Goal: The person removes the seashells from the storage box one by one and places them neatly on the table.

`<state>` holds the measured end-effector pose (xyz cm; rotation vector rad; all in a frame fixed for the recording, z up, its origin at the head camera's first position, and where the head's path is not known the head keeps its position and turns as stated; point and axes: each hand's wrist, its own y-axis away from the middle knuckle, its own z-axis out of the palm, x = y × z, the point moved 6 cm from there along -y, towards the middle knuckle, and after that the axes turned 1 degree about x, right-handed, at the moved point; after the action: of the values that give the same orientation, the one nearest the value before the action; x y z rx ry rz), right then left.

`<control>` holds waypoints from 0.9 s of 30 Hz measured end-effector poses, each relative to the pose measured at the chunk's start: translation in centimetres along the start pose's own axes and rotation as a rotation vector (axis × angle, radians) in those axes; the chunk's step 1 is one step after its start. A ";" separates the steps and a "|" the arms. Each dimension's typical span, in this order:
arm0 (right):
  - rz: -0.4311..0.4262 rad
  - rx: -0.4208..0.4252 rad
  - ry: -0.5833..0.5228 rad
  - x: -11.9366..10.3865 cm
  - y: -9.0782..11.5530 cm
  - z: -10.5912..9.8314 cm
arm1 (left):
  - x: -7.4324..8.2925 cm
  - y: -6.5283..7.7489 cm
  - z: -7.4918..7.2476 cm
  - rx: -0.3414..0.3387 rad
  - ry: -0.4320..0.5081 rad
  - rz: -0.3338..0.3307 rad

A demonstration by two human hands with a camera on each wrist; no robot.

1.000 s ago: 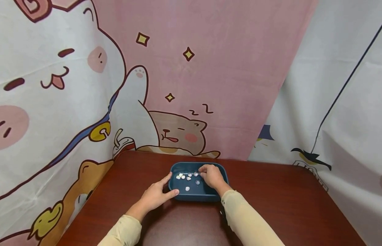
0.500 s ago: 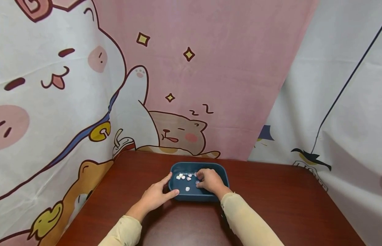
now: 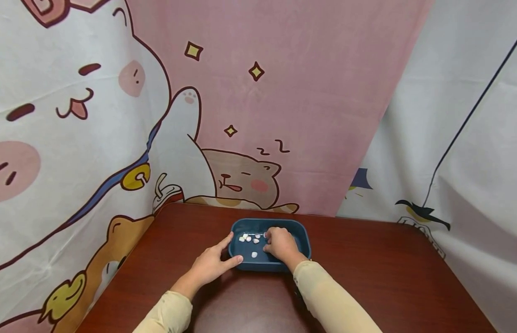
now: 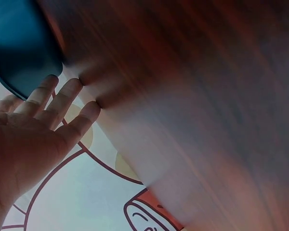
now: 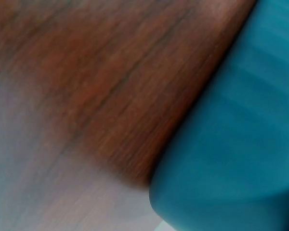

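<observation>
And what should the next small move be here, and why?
Probably the right hand should pinch the small white piece closest to it, since the other white pieces sit further left in the blue tray. The left hand is at the tray's left end, seemingly well placed to steady it. Whether the right hand already holds something is hidden.

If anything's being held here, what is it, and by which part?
The left hand touches the left end of the tray, thumb and fingers spread, without gripping. Whether the right hand, inside the tray, pinches anything cannot be told.
</observation>
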<state>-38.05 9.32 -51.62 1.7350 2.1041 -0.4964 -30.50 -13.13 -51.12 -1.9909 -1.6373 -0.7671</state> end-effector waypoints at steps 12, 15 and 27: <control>-0.084 -0.029 0.023 -0.3 0.3 0.0 | -0.1 -0.1 0.2 0.008 -0.006 0.016; -0.117 -0.037 0.002 -0.5 0.2 0.1 | -0.2 -0.1 0.2 0.013 -0.006 0.016; -0.150 -0.054 -0.002 -0.5 -0.1 0.3 | -0.1 0.0 0.2 0.014 -0.007 0.011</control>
<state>-38.04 8.75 -51.67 1.5544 2.2361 -0.4769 -30.53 -13.06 -51.28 -1.9935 -1.6293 -0.7437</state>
